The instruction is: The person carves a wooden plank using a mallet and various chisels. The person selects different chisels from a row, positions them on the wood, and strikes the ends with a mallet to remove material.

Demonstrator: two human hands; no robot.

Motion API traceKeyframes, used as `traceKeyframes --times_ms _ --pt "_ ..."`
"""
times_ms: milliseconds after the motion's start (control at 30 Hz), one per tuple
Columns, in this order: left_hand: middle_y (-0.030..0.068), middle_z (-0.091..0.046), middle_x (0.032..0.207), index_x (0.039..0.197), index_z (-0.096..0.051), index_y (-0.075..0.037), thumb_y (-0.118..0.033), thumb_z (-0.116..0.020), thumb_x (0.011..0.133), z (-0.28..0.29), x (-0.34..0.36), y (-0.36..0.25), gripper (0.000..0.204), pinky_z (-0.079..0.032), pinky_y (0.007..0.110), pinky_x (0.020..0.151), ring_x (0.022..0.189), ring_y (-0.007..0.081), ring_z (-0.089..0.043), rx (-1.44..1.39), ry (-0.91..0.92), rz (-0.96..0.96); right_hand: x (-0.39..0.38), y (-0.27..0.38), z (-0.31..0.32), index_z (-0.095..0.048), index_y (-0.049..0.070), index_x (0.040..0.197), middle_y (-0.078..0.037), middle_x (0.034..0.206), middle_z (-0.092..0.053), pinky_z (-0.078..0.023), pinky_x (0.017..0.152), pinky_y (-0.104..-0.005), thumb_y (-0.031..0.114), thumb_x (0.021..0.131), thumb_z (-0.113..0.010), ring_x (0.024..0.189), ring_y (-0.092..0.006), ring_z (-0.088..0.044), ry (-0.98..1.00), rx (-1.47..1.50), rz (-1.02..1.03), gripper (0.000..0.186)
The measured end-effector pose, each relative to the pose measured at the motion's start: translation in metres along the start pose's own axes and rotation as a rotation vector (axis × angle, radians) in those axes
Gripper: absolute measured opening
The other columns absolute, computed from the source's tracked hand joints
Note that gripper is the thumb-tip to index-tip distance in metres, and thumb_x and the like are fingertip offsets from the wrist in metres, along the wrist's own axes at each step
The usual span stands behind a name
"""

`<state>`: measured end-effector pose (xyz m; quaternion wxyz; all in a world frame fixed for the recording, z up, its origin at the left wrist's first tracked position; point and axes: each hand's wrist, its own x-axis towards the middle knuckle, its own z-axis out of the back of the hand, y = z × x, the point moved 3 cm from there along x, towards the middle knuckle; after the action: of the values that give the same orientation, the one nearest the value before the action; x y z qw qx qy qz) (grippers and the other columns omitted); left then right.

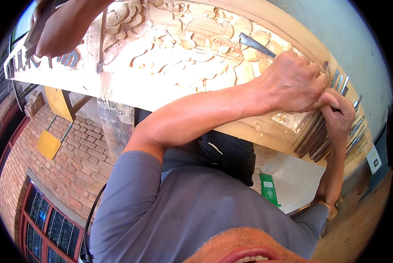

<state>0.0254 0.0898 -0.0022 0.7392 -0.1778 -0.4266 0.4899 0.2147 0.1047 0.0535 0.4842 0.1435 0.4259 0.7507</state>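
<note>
My left hand (293,81) is wrapped in a fist round a chisel; the flared metal blade (255,44) sticks out past the knuckles over a carved wooden panel (205,33). Close against that fist, my right hand (340,115) is closed where the chisel's end lies, its thumb bent towards the left hand. Both hands hide the handle. Raised scrolls and rounded, petal-like shapes cover the pale wood. Beside and below my right hand lie several more carving chisels (319,136) in a row, their wooden handles towards me.
At the far left, another person's forearm (65,28) reaches over the panel. Wood chips (288,120) lie near the bench's front edge. Below stand a yellow stool (49,144) and a green box-like object (270,189) on the brick floor. A grey wall (336,35) runs behind the bench.
</note>
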Motion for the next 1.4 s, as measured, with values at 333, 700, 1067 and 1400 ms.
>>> traceKeyframes --times_ms 333,700,1067,1400 --pt "0.0038 -0.058 0.062 0.066 -0.060 -0.014 -0.061 -0.067 0.100 0.004 -0.001 0.003 0.058 -0.047 0.037 0.052 0.056 0.0254 -0.064 0.072 -0.036 0.040 0.007 0.005 -0.004 -0.076 -0.005 0.108 0.001 0.084 -0.068 -0.042 0.062 -0.0221 -0.007 0.095 -0.070 0.069 -0.0045 -0.053 0.038 0.057 0.013 0.015" --pt "0.0021 -0.054 0.076 0.080 -0.061 -0.015 -0.067 -0.067 0.095 0.007 0.002 0.005 0.055 -0.048 0.036 0.061 0.067 0.0225 -0.061 -0.046 -0.103 -0.109 0.015 0.012 0.013 -0.078 -0.007 0.112 -0.006 0.094 -0.078 -0.055 0.076 -0.0258 0.009 0.096 -0.081 0.082 -0.0108 -0.069 0.072 -0.030 -0.022 0.023" --pt "0.0028 -0.055 0.077 0.084 -0.062 -0.013 -0.067 -0.068 0.094 0.005 0.007 0.006 0.055 -0.048 0.037 0.061 0.068 0.0236 -0.061 -0.038 -0.161 -0.055 0.037 0.008 0.021 -0.080 -0.006 0.110 -0.004 0.092 -0.078 -0.056 0.080 -0.0256 -0.002 0.094 -0.080 0.087 -0.0094 -0.069 0.116 0.008 -0.047 0.017" --pt "-0.0006 -0.051 0.068 0.085 -0.063 -0.015 -0.070 -0.068 0.094 0.013 -0.001 0.000 0.056 -0.044 0.034 0.055 0.059 0.0212 -0.058 0.035 -0.124 -0.036 0.008 0.025 -0.002 -0.078 -0.006 0.115 -0.003 0.088 -0.076 -0.052 0.068 -0.0229 0.002 0.096 -0.076 0.074 -0.0085 -0.066 0.018 0.074 -0.145 0.021"
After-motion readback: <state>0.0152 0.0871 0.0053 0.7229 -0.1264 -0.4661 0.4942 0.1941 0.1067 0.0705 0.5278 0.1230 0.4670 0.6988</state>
